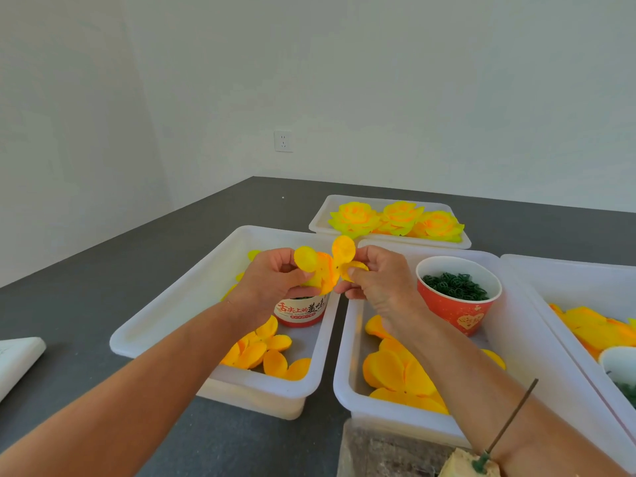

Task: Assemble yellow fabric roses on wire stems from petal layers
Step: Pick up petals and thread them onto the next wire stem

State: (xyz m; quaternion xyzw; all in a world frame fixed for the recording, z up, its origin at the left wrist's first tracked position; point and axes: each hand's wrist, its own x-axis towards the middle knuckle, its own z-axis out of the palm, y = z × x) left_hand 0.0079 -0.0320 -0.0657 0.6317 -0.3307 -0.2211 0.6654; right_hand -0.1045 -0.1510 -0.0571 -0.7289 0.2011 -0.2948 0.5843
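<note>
A yellow-orange petal layer [327, 266] is held up between both hands over the gap between two white tubs. My left hand [272, 280] grips its left petals, thumb on the front. My right hand [382, 280] pinches a right-hand petal between thumb and fingers. Three finished yellow roses [395, 218] lie in the far white tray [321, 215]. Loose petal layers [265, 352] lie in the left tub [179, 304], and larger petal layers [399, 376] lie in the middle tub [347, 370]. A thin wire stem [509, 421] stands in a block at the bottom right.
A red paper cup [457, 304] of dark green rings stands in the middle tub. Under my left hand stands a red-and-white cup [301, 313]. A right-hand tub [557, 290] holds more petals and a white cup. A white object [17, 359] lies at the left edge.
</note>
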